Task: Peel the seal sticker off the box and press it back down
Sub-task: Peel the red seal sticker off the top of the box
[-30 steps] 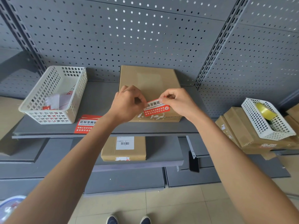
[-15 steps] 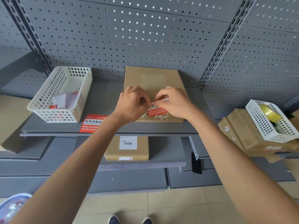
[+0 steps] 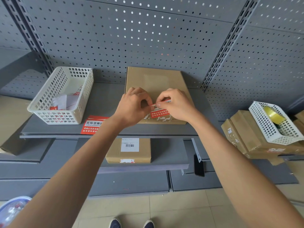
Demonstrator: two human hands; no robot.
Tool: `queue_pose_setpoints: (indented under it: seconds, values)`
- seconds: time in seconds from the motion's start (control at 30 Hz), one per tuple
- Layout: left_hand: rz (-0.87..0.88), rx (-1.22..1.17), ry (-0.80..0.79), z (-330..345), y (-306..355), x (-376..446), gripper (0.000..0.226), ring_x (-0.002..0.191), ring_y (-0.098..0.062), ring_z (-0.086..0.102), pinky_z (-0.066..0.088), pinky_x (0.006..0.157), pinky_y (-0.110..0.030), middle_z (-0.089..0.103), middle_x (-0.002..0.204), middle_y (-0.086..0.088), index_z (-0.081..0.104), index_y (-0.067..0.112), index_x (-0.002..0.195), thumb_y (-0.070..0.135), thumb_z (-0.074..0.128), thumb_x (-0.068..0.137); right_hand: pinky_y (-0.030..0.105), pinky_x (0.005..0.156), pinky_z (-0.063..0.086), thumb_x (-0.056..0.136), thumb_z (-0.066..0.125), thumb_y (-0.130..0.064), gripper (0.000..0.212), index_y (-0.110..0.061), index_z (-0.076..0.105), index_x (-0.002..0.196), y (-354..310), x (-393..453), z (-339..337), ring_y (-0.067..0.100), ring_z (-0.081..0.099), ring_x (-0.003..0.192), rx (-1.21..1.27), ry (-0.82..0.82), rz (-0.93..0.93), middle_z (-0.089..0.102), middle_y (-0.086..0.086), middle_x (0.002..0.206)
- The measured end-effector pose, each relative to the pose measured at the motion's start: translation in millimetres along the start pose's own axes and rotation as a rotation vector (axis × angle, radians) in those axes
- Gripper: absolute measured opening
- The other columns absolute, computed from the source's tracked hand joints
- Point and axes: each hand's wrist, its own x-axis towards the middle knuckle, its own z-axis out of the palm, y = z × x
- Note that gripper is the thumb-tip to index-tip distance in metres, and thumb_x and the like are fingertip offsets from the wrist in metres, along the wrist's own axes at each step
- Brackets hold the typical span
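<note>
Since a second ago the seal sticker [image 3: 158,112] has come lower and closer to the box [image 3: 154,83]: its red face now lies along the box's front edge, with only the upper edge lifted, and the two hands have drawn closer together over it.

A grey pegboard wall [image 3: 148,38] backs a grey shelf [image 3: 107,102] that carries the flat cardboard box; a lower shelf [image 3: 167,155] holds a smaller box [image 3: 128,151] with a barcode label. Pale floor tiles [image 3: 172,209] show below. A white basket [image 3: 61,96] with scraps of paper stands left of the box, and another red sticker [image 3: 92,125] lies on the shelf in front of it. At right, a second white basket [image 3: 273,122] holding a yellow tape roll [image 3: 273,114] sits on stacked cartons [image 3: 243,137].

The right hand [image 3: 176,104] pinches the sticker's raised upper edge between thumb and forefinger, other fingers curled. The left hand [image 3: 133,107] is curled at the sticker's left end, thumb and forefinger meeting there; whether they actually grip the sticker cannot be told
</note>
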Motion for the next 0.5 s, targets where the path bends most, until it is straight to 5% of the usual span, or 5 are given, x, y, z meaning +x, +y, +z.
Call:
queue_pose_setpoints:
  seconds: [0.5]
  values:
    - [0.008,0.030,-0.035,-2.4,1.6,0.0,0.019,0.104,-0.022,0.046,0.044,0.089,-0.047,0.059,0.112,0.009,0.066,0.032,0.092,0.046,0.058,0.082,0.026,0.070,0.046,0.078,0.083,-0.027,0.014,-0.029,0.070,0.083,0.4,-0.9,0.1,0.010,0.060,0.082,-0.001,-0.034,-0.025,0.062,-0.008,0.088]
